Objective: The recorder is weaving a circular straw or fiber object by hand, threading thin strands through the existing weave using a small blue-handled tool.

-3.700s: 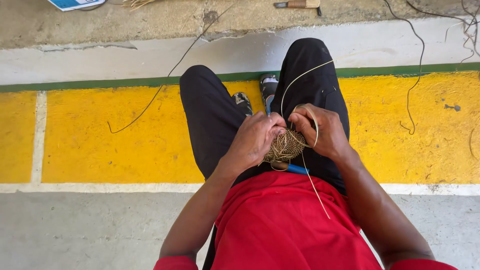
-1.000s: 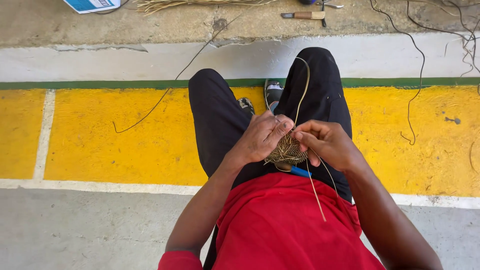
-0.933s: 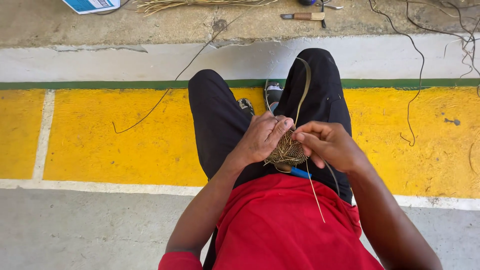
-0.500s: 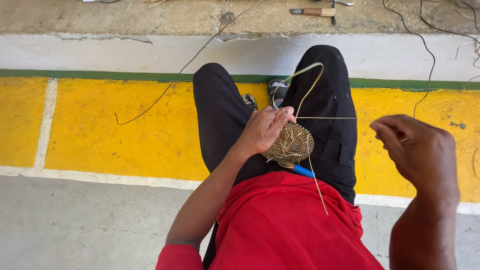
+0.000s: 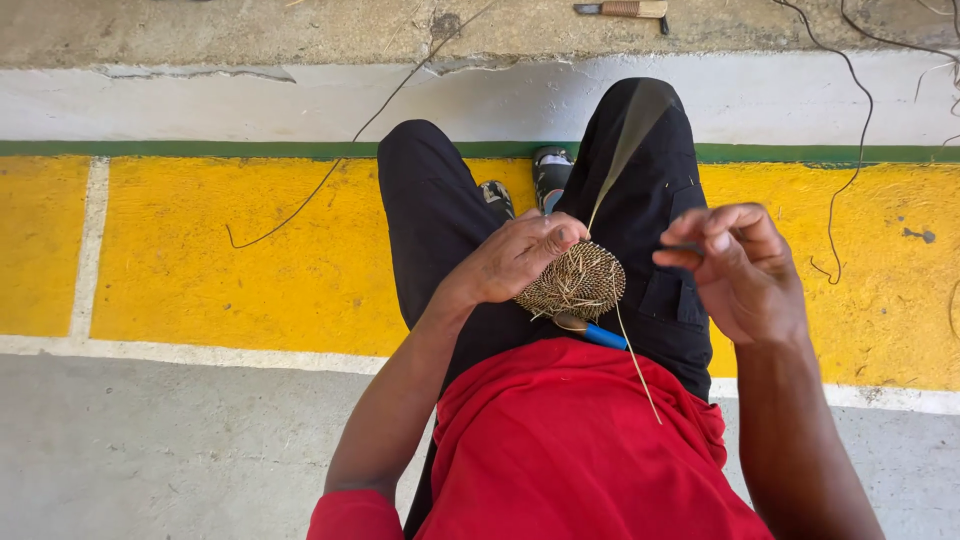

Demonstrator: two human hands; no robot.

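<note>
Head view: our left hand [image 5: 515, 262] pinches woven disc [image 5: 583, 281] steady on lap; right hand [image 5: 738, 268] lifted clear, fingertips pinched, probably tensioning strand [image 5: 622, 165].

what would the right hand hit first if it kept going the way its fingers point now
The right hand has its fingers pointing left, toward the woven fibre disc held by the left hand. It would probably meet the disc's right edge first, though depth is hard to judge from above.
</note>
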